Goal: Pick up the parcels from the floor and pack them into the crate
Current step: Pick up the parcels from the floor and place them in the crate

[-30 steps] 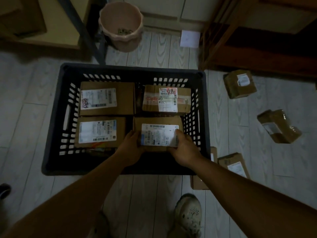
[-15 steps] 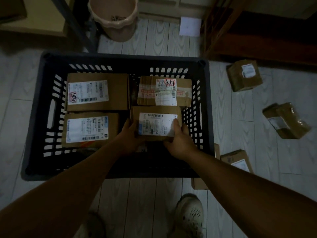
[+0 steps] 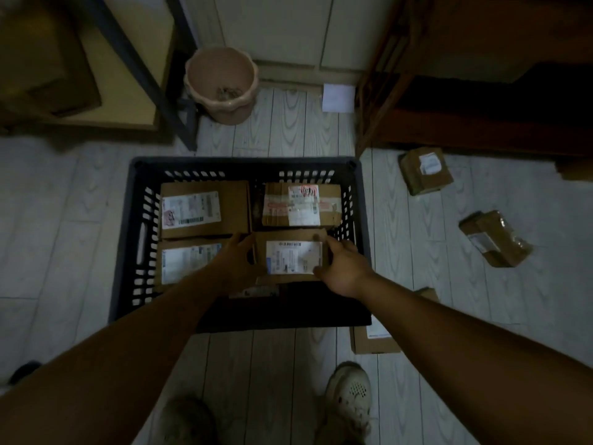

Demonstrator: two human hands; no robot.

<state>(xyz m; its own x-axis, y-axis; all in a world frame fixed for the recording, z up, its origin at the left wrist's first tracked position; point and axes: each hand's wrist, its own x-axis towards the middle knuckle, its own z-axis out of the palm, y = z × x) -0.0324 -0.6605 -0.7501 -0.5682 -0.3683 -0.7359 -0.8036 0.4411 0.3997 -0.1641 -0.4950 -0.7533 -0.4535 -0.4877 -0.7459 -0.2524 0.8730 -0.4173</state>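
A dark slotted crate (image 3: 128, 239) stands on the floor in front of me with several labelled cardboard parcels inside. My left hand (image 3: 239, 263) and my right hand (image 3: 341, 268) grip the left and right ends of the near-right parcel (image 3: 293, 256), which sits low in the crate. Other parcels fill the far left (image 3: 205, 208), far right (image 3: 301, 203) and near left (image 3: 179, 263). On the floor to the right lie loose parcels, one far (image 3: 425, 170), one wrapped in tape (image 3: 495, 237), and one by the crate's near corner (image 3: 373, 340).
A pink bucket (image 3: 221, 85) stands beyond the crate. A dark metal frame leg (image 3: 154, 88) and a shelf stand at the far left, wooden furniture (image 3: 449, 91) at the far right. A white paper (image 3: 338, 97) lies by the wall. My shoes (image 3: 349, 399) are below.
The camera has pulled back and the crate looks farther away. Both hands have stayed on the ends of the near-right parcel, which remains in its place in the crate.
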